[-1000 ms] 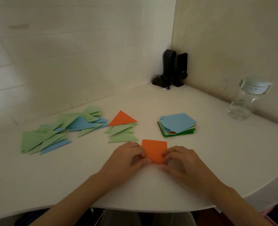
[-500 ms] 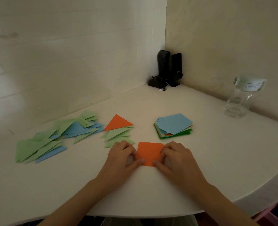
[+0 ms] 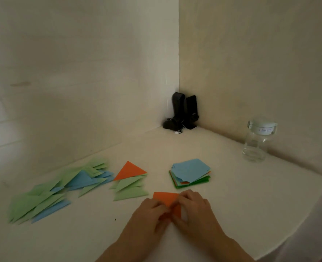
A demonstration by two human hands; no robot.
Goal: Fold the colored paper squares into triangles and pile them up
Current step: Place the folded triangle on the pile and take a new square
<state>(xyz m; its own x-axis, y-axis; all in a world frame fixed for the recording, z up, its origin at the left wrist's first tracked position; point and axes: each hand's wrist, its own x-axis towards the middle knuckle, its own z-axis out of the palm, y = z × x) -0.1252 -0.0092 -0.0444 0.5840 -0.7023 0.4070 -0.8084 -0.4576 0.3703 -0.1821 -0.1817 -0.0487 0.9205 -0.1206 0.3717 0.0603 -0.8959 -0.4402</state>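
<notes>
An orange paper square (image 3: 166,200) lies on the white table near its front edge. My left hand (image 3: 150,214) and my right hand (image 3: 192,210) both pinch it, fingers curled over its near part, and they hide most of its lower half. Behind it to the left sits a small pile of folded triangles (image 3: 130,183), light green with an orange one on top. A stack of unfolded squares (image 3: 190,173) with a blue sheet on top lies behind to the right.
A wide scatter of green and blue folded triangles (image 3: 56,188) covers the table's left side. Two black speakers (image 3: 182,113) stand in the wall corner. A clear glass jar (image 3: 258,141) with a pale lid stands at the right by the wall.
Both hands have closed in over the orange square and now cover more of it, its near part being lifted. The camera has tilted up, so the table sits lower in view.
</notes>
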